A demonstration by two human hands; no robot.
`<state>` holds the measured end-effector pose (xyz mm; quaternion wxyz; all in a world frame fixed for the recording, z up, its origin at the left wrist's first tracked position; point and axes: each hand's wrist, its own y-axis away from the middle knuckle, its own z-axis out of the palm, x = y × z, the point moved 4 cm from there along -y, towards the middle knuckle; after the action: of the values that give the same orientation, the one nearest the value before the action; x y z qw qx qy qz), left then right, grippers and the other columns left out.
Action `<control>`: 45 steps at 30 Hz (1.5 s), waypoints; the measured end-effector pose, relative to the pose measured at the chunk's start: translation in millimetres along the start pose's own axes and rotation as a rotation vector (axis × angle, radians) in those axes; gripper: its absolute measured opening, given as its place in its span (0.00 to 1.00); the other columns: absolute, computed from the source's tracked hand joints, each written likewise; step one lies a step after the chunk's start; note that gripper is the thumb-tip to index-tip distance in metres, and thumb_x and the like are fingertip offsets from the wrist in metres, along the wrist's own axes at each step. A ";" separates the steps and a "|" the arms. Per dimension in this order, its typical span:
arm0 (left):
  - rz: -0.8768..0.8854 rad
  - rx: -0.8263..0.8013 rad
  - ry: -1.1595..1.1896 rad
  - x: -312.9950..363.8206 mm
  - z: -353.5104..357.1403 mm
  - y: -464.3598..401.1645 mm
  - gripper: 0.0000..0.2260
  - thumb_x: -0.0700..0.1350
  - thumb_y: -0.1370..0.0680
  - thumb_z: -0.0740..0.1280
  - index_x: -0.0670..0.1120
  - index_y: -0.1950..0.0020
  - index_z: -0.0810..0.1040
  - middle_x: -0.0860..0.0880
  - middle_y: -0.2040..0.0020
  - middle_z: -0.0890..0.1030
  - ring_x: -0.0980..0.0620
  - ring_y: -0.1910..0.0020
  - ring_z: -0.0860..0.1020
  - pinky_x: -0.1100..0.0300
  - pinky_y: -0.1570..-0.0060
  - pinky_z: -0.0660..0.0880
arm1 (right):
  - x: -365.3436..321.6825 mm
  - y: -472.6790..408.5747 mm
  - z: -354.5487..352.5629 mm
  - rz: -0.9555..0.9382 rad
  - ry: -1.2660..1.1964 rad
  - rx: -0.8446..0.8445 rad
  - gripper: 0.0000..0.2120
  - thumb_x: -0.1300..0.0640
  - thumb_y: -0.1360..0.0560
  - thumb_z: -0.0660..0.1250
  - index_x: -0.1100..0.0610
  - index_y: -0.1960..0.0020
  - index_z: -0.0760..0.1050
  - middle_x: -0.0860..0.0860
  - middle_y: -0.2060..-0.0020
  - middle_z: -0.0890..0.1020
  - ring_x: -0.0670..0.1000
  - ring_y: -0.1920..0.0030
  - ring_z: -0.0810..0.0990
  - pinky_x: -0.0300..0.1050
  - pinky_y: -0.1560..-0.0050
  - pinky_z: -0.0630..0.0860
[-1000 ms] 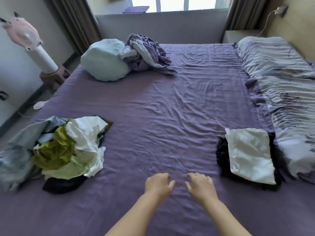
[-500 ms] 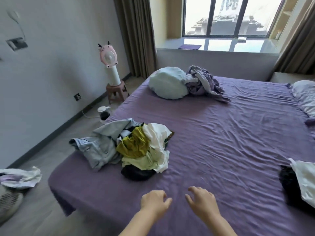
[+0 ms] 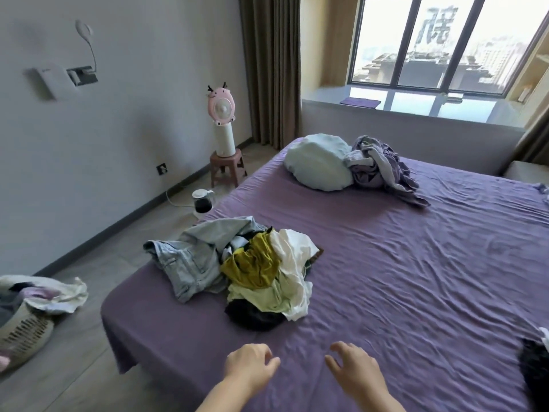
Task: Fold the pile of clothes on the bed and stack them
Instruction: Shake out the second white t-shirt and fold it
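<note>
Both bare forearms reach forward from the bottom edge, palms down. The left hand [image 3: 249, 368] is loosely curled, fingers bent under and thumb out to the right. The right hand [image 3: 355, 371] has its fingers spread, empty, thumb pointing left.

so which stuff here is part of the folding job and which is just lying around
Job: pile of clothes, folded stack at the right edge, bed, left hand, right hand.

Lying about: pillow, crumpled bedding, laundry basket, fan, kettle.
</note>
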<state>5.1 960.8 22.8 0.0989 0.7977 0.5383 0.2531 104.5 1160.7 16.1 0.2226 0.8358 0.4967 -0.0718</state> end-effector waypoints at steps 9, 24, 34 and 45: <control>-0.020 -0.036 -0.017 9.1 -2.7 -58.5 0.19 0.64 0.25 0.59 0.56 0.42 0.77 0.57 0.43 0.80 0.54 0.42 0.77 0.62 0.45 0.72 | 12.7 -72.7 3.2 0.021 0.002 -0.115 0.18 0.41 0.23 0.57 0.49 0.38 0.72 0.47 0.40 0.76 0.49 0.37 0.72 0.43 0.42 0.68; 0.294 -0.050 -0.100 23.3 -46.9 -315.2 0.15 0.53 0.19 0.58 0.49 0.39 0.78 0.51 0.40 0.77 0.51 0.38 0.71 0.56 0.40 0.71 | -30.8 -285.4 54.3 0.220 -0.260 -0.232 0.19 0.46 0.21 0.60 0.54 0.34 0.72 0.50 0.38 0.77 0.50 0.37 0.73 0.41 0.42 0.69; 0.430 -0.120 0.000 -10.1 -22.1 -375.1 0.13 0.50 0.19 0.59 0.51 0.39 0.79 0.54 0.41 0.76 0.56 0.36 0.68 0.60 0.37 0.68 | -54.3 -374.3 98.8 0.407 -0.417 -0.176 0.29 0.47 0.25 0.64 0.50 0.28 0.58 0.53 0.35 0.71 0.56 0.35 0.68 0.50 0.42 0.71; 0.508 -0.027 0.081 34.3 -67.7 -385.8 0.17 0.44 0.20 0.62 0.49 0.31 0.72 0.51 0.32 0.71 0.52 0.32 0.66 0.63 0.33 0.60 | -52.8 -364.9 45.9 0.287 -0.858 0.082 0.09 0.58 0.24 0.67 0.52 0.63 0.72 0.47 0.68 0.74 0.45 0.67 0.71 0.34 0.68 0.66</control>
<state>-331.5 1138.9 -75.4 0.0214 0.8952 0.3207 0.3087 -231.7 1246.8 -116.5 0.3828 0.7990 0.2356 -0.3995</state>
